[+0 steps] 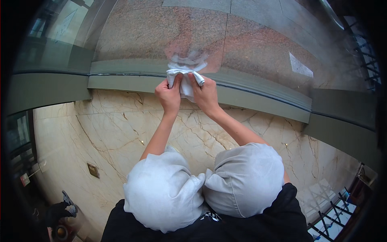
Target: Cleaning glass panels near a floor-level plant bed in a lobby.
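A white cloth is bunched between my two hands, at the lower edge of a glass pane. My left hand grips its left side, thumb on top. On its right side my right hand is closed, with the thumb pressed on a fold. Beneath the cloth runs the grey-green metal bottom frame of the pane. Beyond the hands the cloth is mirrored in the glass. The fingertips are partly hidden by the cloth and by the hands themselves.
My bent knees in light grey trousers are below my arms. The floor is veined beige marble with a small metal floor plate at left. Another person is at the lower left. A black rack-like frame stands at the lower right.
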`<act>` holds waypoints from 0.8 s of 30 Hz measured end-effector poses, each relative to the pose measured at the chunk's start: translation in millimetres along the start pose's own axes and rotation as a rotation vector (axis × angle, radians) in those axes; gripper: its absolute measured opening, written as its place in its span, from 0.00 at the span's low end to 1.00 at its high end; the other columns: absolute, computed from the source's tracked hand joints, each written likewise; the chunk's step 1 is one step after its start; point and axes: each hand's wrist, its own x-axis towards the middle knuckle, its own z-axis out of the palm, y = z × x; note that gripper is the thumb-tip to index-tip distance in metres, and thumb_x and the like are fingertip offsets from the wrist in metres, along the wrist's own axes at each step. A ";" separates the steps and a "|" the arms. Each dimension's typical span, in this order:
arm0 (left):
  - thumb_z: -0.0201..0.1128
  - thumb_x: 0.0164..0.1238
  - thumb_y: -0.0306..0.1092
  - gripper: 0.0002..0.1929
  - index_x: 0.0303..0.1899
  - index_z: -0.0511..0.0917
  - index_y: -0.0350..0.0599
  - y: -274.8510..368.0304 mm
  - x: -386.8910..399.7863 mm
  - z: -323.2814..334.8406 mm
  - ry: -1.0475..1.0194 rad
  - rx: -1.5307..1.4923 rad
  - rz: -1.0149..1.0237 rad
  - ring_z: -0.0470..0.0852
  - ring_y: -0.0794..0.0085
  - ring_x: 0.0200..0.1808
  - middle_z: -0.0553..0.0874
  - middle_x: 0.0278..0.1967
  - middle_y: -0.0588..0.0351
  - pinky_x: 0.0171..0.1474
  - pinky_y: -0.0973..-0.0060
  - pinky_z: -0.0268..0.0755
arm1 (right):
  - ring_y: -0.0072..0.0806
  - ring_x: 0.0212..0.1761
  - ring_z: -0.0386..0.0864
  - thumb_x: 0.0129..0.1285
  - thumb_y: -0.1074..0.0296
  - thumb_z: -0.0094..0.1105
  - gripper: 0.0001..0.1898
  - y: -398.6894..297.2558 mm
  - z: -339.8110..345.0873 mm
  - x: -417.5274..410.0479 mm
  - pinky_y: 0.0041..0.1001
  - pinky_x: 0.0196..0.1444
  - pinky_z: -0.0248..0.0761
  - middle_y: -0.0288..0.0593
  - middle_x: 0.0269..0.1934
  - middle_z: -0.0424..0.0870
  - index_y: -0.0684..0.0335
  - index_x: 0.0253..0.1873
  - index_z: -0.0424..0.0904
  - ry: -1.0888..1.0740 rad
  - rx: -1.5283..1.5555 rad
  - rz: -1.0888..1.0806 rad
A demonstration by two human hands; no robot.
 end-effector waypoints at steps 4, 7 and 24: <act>0.74 0.66 0.40 0.18 0.30 0.82 0.31 -18.8 4.0 6.7 0.029 -0.071 -0.003 0.63 0.82 0.24 0.72 0.17 0.64 0.26 0.75 0.59 | 0.50 0.22 0.70 0.76 0.50 0.55 0.23 34.7 27.3 -1.5 0.41 0.28 0.64 0.58 0.22 0.73 0.68 0.39 0.81 0.097 -0.036 -0.117; 0.76 0.64 0.42 0.19 0.30 0.84 0.32 -36.1 0.9 16.3 -0.003 -0.034 -0.006 0.67 0.82 0.24 0.78 0.18 0.62 0.27 0.74 0.63 | 0.57 0.27 0.79 0.75 0.49 0.56 0.23 65.8 44.1 -6.5 0.44 0.31 0.68 0.61 0.26 0.79 0.67 0.41 0.84 0.102 0.024 0.034; 0.74 0.68 0.40 0.18 0.27 0.82 0.32 -40.2 -2.8 18.0 0.042 0.055 -0.019 0.68 0.84 0.25 0.79 0.21 0.66 0.26 0.77 0.64 | 0.61 0.33 0.80 0.70 0.58 0.62 0.15 48.4 29.9 -8.2 0.47 0.34 0.71 0.62 0.27 0.81 0.67 0.39 0.84 0.090 0.122 0.067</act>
